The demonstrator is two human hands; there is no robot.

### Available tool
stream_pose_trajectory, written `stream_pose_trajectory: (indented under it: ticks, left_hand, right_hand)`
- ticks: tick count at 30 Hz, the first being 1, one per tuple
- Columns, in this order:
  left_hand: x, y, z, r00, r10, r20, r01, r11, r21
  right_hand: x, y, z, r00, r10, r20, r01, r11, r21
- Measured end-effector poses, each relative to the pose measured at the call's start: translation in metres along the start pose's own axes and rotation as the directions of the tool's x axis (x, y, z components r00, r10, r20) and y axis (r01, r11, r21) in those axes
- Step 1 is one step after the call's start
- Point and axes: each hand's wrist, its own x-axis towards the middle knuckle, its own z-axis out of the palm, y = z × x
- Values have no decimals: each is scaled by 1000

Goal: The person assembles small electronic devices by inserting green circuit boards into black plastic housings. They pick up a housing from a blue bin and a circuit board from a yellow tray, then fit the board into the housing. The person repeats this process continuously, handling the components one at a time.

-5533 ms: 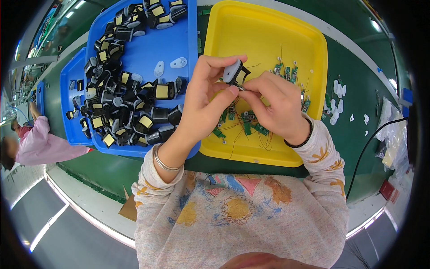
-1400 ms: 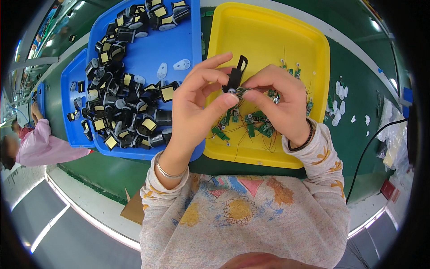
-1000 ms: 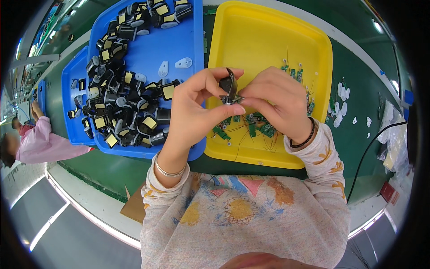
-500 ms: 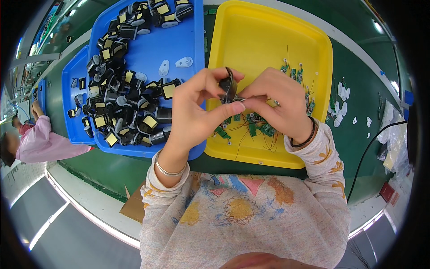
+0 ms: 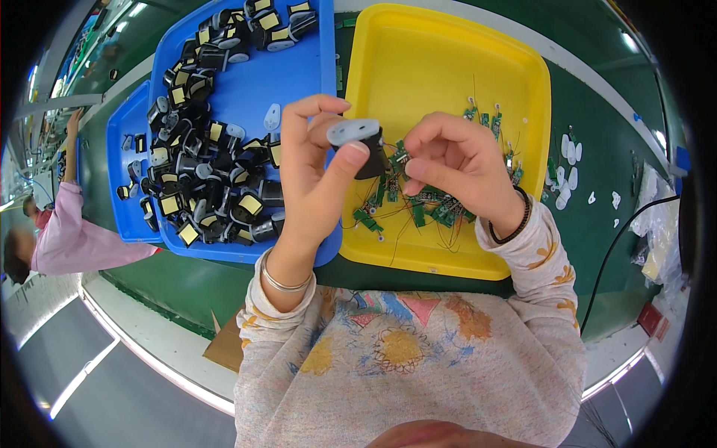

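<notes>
1. Head view: left hand (image 5: 312, 168) pinches black plastic housing with pale-grey oval cap (image 5: 371, 154), above left part of yellow plastic tray (image 5: 426, 63).
2. Right hand (image 5: 464, 160) alongside, fingers curled; cannot tell whether pinching small green circuit board (image 5: 399, 155).

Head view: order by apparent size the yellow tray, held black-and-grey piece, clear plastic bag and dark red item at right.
1. Yellow tray
2. Clear plastic bag
3. Held black-and-grey piece
4. Dark red item
Nearness to camera may enlarge the third.
</notes>
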Motion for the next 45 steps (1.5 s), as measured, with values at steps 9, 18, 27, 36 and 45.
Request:
stream_pose_trajectory:
  ticks: [9,18,27,36,45]
  left_hand:
    - [1,-1,6,966,-217,141,235,964,-127]
    - [2,-8,0,954,-255,158,288,925,-248]
    - [2,-9,1,946,-266,186,300,935,-187]
    - [2,-3,5,987,-126,99,112,984,139]
    - [1,-4,10,983,-13,183,-17,986,163]
  right_hand:
    - [1,-1,0,996,22,-87,-15,997,79]
    - [2,0,0,994,68,-80,-53,984,172]
    - [2,0,1,994,76,-79,-59,978,200]
    - [1,2,4,992,40,-123,-33,998,57]
    - [-2,5,10,900,-424,-96,243,674,-698]
